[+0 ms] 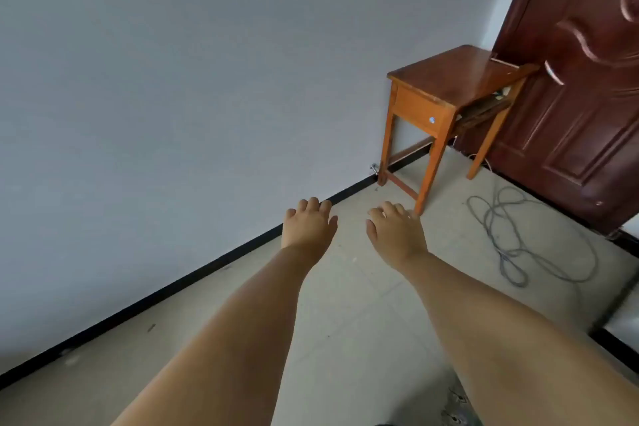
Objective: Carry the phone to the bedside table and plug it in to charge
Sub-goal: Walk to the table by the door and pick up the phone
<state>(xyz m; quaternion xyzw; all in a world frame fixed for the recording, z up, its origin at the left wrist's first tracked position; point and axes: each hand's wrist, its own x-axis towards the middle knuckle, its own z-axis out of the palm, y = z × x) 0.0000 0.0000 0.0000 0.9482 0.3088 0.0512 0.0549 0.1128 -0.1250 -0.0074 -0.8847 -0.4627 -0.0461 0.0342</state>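
Observation:
Both my arms reach forward over the pale tiled floor. My left hand [308, 225] is palm down with fingers loosely apart and holds nothing. My right hand [395, 231] is likewise palm down and holds nothing, just short of the front leg of a small wooden table [460, 74]. The table stands against the wall at the upper right, with a drawer facing me and a lower shelf. No phone is in view. A grey cable [518, 239] lies coiled on the floor to the right of the table.
A dark brown panelled door [587, 79] stands right behind the table. A plain grey wall [173, 79] with a black skirting strip runs along the left. Something small with a cord lies on the table's lower shelf [484, 107].

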